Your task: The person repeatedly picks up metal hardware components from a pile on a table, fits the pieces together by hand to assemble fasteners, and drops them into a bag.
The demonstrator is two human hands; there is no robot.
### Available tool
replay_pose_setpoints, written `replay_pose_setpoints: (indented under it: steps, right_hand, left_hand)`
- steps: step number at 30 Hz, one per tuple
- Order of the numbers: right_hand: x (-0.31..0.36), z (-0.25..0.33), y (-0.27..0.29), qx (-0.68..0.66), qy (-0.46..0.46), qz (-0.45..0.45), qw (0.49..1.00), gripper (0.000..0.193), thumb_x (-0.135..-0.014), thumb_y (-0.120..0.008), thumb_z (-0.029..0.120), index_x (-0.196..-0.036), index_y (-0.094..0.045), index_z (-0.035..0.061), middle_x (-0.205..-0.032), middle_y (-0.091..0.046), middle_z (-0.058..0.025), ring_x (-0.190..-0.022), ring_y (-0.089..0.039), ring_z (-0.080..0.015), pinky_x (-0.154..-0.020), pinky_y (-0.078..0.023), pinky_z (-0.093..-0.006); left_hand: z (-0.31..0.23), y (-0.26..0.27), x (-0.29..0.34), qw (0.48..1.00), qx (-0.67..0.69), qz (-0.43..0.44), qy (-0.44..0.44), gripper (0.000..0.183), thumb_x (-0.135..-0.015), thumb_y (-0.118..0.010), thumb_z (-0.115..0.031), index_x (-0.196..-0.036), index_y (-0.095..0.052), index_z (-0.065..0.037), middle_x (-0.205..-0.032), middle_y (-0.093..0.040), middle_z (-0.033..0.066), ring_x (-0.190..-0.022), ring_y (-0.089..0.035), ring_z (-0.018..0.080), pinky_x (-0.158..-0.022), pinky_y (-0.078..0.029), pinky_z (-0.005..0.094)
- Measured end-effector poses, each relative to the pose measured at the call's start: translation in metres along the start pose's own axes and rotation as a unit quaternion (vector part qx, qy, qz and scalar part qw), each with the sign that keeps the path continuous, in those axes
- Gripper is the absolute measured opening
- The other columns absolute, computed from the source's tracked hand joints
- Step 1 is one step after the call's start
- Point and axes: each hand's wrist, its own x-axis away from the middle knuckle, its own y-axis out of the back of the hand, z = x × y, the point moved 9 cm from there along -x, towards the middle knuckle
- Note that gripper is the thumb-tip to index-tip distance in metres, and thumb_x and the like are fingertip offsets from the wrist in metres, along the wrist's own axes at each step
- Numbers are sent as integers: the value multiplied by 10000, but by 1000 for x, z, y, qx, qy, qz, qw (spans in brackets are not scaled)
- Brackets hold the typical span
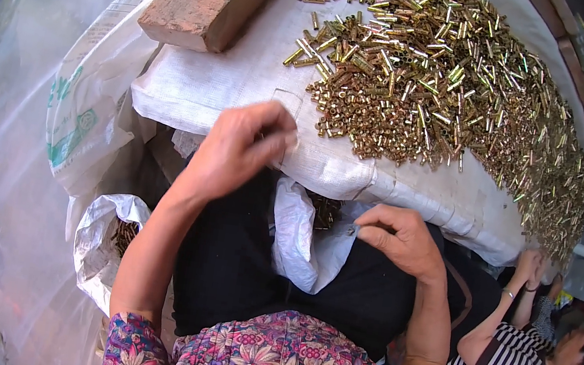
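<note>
My left hand (249, 139) blurred, hold unclear, beside white sheet (207, 92); my right hand (400, 239) narrow near white sack (293, 235), grip unclear. Best keep sack mouth spread.

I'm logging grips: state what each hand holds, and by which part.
Right hand: seemingly a small piece, pinched; too small to tell by which part. Left hand: too blurred to tell.

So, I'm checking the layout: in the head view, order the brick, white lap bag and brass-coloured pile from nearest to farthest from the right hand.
1. White lap bag: just left of the right hand.
2. Brass-coloured pile: ahead, on the white cover.
3. Brick: at the upper left.
</note>
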Motion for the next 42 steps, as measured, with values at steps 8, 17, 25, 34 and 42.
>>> replay_pose_setpoints:
  steps: [8, 17, 25, 34, 42]
  right_hand:
    - [-84, 57, 61, 218, 171, -206, 938, 137, -864, -621, 102, -934, -653, -11, -809, -654, -99, -736, -622, -183, -696, -485, -306]
    - [-182, 64, 45, 472, 182, -125, 853, 136, -790, -566, 9, -899, -638, 47, -880, -566, -149, -877, -602, -340, -748, -484, -440]
    - [-181, 65, 50, 469, 163, -70, 865, 93, -782, -611, 52, -873, -593, 45, -890, -554, -131, -930, -574, -319, -797, -463, -432]
    - [-123, 80, 53, 414, 240, -168, 862, 147, -784, -652, 57, -898, -561, 38, -921, -549, -126, -921, -541, -306, -790, -449, -405]
    - [-76, 33, 26, -34, 92, -129, 987, 135, -910, -642, 93, -1005, -634, -2, -784, -583, 24, -688, -520, -37, -622, -439, -194]
  left_hand:
    - [9, -1, -55, 940, -306, -95, -114, 154, -807, -654, -139, -952, -641, -90, -860, -587, 99, -870, -613, 315, -723, -497, 442]
    - [12, -5, -70, 945, -296, -101, -100, 127, -826, -650, -167, -933, -632, -100, -902, -603, 95, -860, -619, 321, -733, -493, 427]
    - [16, 6, -66, 956, -244, -120, -113, 132, -826, -646, -121, -934, -621, -48, -893, -624, 115, -812, -623, 304, -729, -496, 387]
    - [33, 4, -17, 972, 214, -73, 64, 84, -913, -611, -99, -903, -602, -16, -764, -607, -3, -670, -551, 63, -627, -457, 218]
    - [15, -30, 1, 907, 416, -9, 72, 107, -902, -620, -66, -985, -587, -7, -819, -647, 58, -713, -616, 100, -656, -501, 233]
